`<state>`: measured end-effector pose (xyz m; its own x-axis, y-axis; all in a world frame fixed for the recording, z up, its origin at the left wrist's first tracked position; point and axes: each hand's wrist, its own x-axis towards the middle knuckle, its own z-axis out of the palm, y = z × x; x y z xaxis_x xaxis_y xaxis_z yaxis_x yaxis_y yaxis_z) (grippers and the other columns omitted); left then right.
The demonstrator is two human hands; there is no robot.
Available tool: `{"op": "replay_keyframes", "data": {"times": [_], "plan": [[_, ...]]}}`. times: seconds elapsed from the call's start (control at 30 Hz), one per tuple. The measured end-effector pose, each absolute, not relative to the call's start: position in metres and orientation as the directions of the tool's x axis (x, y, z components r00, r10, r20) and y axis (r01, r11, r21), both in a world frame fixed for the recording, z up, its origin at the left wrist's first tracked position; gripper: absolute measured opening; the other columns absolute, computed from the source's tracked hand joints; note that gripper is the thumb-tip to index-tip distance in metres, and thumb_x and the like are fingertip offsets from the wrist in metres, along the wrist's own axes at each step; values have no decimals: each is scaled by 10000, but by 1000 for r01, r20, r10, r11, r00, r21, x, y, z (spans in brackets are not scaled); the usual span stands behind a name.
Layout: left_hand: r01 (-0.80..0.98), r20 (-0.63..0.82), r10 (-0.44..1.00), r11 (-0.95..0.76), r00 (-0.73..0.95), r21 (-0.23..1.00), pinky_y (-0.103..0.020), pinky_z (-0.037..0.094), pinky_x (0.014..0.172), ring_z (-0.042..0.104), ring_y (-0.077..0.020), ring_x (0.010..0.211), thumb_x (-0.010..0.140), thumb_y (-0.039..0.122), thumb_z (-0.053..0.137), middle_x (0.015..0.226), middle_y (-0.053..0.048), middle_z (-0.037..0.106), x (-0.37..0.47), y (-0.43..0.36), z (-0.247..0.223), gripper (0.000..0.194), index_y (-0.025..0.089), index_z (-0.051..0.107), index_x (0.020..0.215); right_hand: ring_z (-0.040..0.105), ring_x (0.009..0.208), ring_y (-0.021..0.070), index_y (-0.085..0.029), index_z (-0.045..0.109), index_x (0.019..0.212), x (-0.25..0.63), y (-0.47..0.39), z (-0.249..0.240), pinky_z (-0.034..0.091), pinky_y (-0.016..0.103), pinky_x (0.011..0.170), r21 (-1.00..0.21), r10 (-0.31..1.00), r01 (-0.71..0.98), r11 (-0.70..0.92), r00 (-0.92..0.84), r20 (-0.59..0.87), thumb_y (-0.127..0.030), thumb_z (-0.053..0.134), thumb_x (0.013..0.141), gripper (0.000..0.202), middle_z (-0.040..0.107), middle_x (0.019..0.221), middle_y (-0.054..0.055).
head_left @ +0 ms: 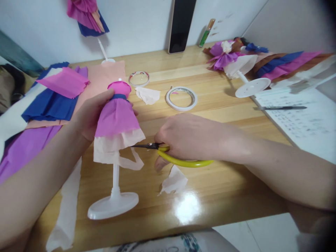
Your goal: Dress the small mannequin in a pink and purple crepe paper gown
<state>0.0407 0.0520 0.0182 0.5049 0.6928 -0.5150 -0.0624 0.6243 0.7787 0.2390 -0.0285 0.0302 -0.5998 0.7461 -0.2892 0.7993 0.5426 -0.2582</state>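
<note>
Over the wooden desk [223, 196], the person's left hand [90, 113] is gripping a miniature dress form [118, 119] around its blue-belted waist; the right hand [190, 134] is holding yellow-handled scissors [189, 163], whose blades are meeting the cream underskirt [105, 150], where a loose strip [135, 165] is dangling.

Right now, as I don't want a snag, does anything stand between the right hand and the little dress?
Nothing visible stands between the right hand and the dress except the scissors it holds. A pale strip loops down just below the blades.
</note>
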Motion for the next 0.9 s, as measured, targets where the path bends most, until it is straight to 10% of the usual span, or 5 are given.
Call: {"op": "replay_keyframes", "data": {"times": [0.9], "plan": [[5, -571, 769, 595, 289, 804, -439, 541, 802, 681, -233, 725, 985, 417, 273, 730, -103, 690, 50, 50, 20, 502, 78, 637, 917, 529, 481, 125, -160, 730, 741, 238, -28, 29, 229, 254, 476, -271, 784, 818, 507, -568, -249, -448, 635, 837, 318, 642, 575, 31]]}}
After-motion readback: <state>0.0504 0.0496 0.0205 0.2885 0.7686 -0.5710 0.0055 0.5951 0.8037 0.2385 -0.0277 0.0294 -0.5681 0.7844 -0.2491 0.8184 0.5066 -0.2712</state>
